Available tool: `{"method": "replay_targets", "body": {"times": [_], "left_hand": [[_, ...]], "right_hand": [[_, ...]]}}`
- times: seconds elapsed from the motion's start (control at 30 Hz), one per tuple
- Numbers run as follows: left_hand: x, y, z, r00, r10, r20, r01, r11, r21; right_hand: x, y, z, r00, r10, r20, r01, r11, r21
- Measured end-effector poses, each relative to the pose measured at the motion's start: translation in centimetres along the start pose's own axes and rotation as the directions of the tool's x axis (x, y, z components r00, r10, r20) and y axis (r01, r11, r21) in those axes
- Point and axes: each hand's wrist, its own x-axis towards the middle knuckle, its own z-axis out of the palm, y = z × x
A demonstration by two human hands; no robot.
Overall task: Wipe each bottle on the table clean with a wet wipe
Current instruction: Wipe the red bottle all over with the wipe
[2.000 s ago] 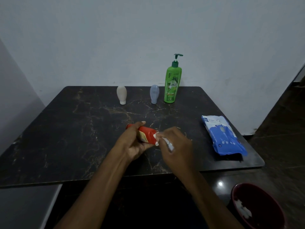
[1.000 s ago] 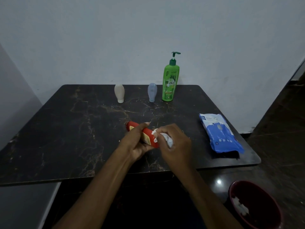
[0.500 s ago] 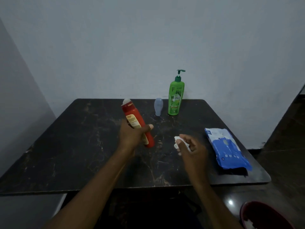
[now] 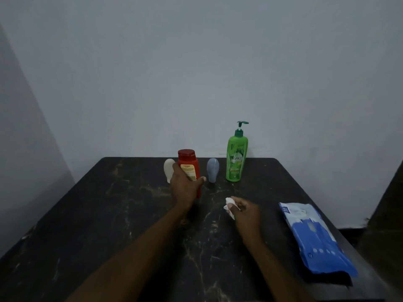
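Gripping the red bottle [image 4: 188, 166] round its lower half, the left hand [image 4: 185, 189] now holds it upright in the back row, between the white bottle [image 4: 168, 168] and the grey-blue bottle [image 4: 212, 168]. A second ago it lay tilted under the wipe. The right hand [image 4: 246, 212] has come away and pinches the crumpled wet wipe [image 4: 229, 206] over the table [image 4: 109, 214], apart from it. The red one looks finished, so another is probably next, perhaps the green pump bottle [image 4: 236, 160]. The wipes pack [image 4: 314, 238] lies at the right.
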Motion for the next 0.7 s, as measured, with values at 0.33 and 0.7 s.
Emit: {"method": "replay_targets", "body": {"times": [0.33, 0.7], "left_hand": [[6.1, -2.3, 5.0, 0.999, 0.015, -0.033, -0.011, 0.995, 0.096], [8.7, -3.9, 7.1, 0.996, 0.046, -0.079, -0.035, 0.990, 0.138]], "right_hand": [[8.8, 2.1, 1.7, 0.990, -0.109, -0.085, 0.092, 0.979, -0.182], [10.3, 2.5, 1.6, 0.981, -0.171, -0.094, 0.141, 0.955, -0.261]]}}
